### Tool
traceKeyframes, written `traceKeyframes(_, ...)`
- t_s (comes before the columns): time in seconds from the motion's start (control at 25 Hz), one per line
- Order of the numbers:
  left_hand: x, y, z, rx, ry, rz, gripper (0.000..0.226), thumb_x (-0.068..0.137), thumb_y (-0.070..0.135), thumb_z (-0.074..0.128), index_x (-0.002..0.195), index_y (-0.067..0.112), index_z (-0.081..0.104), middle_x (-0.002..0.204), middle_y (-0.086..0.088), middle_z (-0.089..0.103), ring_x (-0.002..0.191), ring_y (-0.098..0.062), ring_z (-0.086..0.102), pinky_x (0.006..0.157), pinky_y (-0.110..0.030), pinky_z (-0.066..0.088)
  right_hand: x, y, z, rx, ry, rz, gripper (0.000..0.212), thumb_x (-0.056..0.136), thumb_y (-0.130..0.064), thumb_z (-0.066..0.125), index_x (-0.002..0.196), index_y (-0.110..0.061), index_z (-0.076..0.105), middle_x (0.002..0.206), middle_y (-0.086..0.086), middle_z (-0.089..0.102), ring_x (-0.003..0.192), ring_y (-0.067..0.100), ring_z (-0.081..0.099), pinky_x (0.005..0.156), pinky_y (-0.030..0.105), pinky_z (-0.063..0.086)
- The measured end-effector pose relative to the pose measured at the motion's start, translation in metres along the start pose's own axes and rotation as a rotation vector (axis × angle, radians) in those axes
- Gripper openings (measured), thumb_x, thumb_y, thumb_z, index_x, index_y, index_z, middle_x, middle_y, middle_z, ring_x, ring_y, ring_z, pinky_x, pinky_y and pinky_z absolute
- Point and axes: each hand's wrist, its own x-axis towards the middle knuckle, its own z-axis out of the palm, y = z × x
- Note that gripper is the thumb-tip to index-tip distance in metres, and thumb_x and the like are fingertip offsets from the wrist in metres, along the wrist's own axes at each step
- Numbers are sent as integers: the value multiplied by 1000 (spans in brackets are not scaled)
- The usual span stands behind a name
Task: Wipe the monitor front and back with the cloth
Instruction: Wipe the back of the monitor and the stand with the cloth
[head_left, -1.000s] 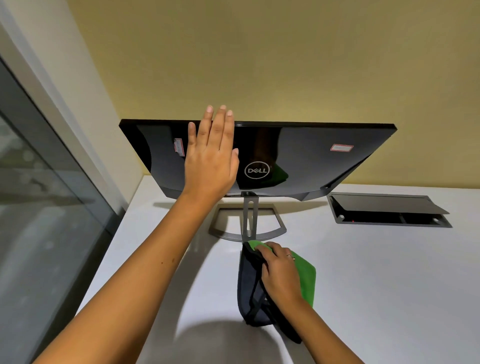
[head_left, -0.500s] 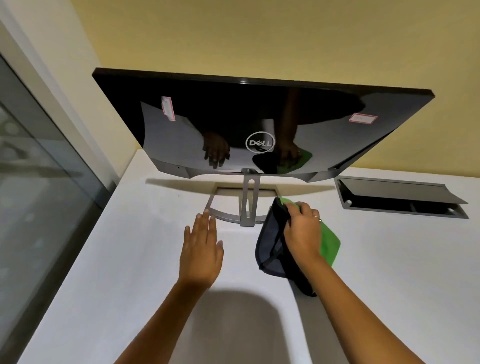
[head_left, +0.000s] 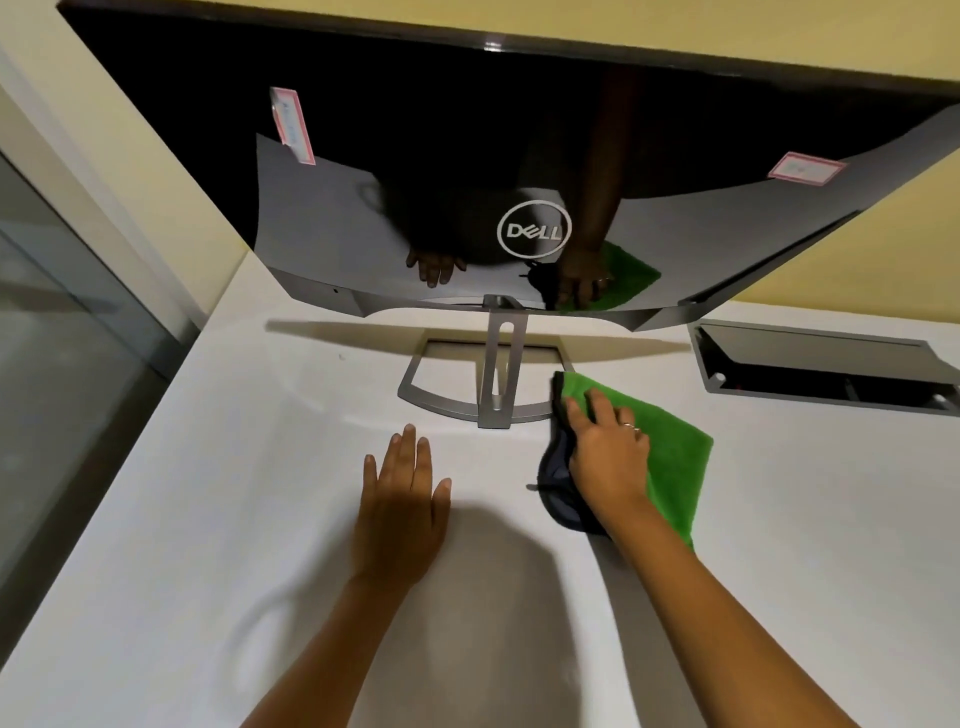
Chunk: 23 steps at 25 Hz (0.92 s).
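The monitor (head_left: 457, 156) stands on the white table (head_left: 234, 493) with its glossy black Dell back toward me, on a grey stand (head_left: 498, 374). It mirrors both my hands. A green cloth (head_left: 672, 457) with a dark underside lies on the table just right of the stand base. My right hand (head_left: 608, 457) rests on the cloth's left part, fingers spread over it; the thumb is hidden by the dark fold. My left hand (head_left: 400, 514) lies flat on the bare table in front of the stand, fingers straight and holding nothing.
A grey cable box (head_left: 810, 364) with its lid raised is set into the table at the right, behind the cloth. A glass partition (head_left: 57, 364) runs along the table's left edge. A yellow wall stands close behind the monitor.
My left hand came off the monitor's back and went down flat onto the table. The view moved closer to the monitor. My right hand's fingers spread out over the cloth.
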Motion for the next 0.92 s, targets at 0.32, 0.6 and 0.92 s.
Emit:
traceKeyframes(0.32,-1,-1,4,10,46,-4,59,93,39,28,139,4,42,149,-16,35,138,-29,34,111,-47,24,-11,-32,6,196,75,-95,56,80,-2,54,131,-24,54,136,7,44,113,36,42,85,46,39)
traceKeyframes(0.6,1,-1,8,55,60,-18,59,94,38,27,140,4,41,150,-14,34,139,-28,32,111,-46,24,1,-16,4,105,8,74,61,85,-8,50,141,-29,38,149,3,27,125,33,31,93,46,35)
traceKeyframes(0.92,1,-1,11,74,80,-3,60,94,39,27,137,2,45,147,-17,39,135,-31,38,107,-50,30,78,-18,-21,141,-154,142,43,90,-15,49,131,-29,51,135,4,40,128,34,31,99,50,33)
